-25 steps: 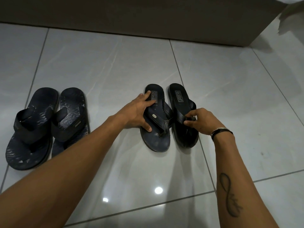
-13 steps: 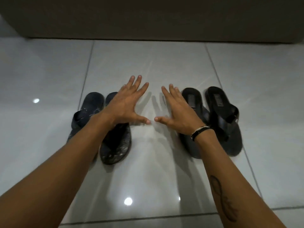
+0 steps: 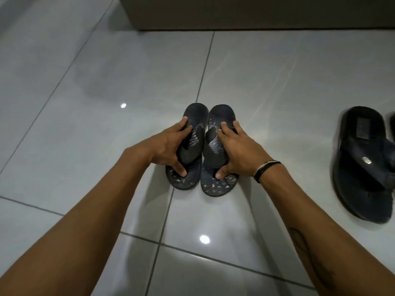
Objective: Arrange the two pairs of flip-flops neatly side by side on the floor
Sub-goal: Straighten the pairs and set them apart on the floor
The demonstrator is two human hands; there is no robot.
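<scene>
Flip-flops, patterned pair [image 3: 202, 150]: lay at mid-floor, soles down, toes toward the person, heels nearly touching, toe ends slightly splayed.
Left hand [image 3: 168, 146]: spread over the left flip-flop of that pair, fingers across heel and strap, thumb pressed on the toe end; it held the sandal by pressing down rather than lifting.
Right hand [image 3: 237, 146]: laid likewise on the right flip-flop, fingers on the footbed near the heel, thumb at the toe post.
Flip-flops, plain dark pair [image 3: 363, 165]: rested well apart at the right, blurred; the second sandal was cut by the frame edge.
Handling, judged: light, bendy foam or rubber, not fragile; likely to slide easily on glossy tile. Best hold seemed the strap or a flat palm on the footbed.
Floor [image 3: 277, 82]: shiny grey tile with dark grout lines.
Edges: a dark cabinet base [image 3: 256, 13] ran along the far side.
Open room: bare tile lay between the pairs, enough to slide them closer.
</scene>
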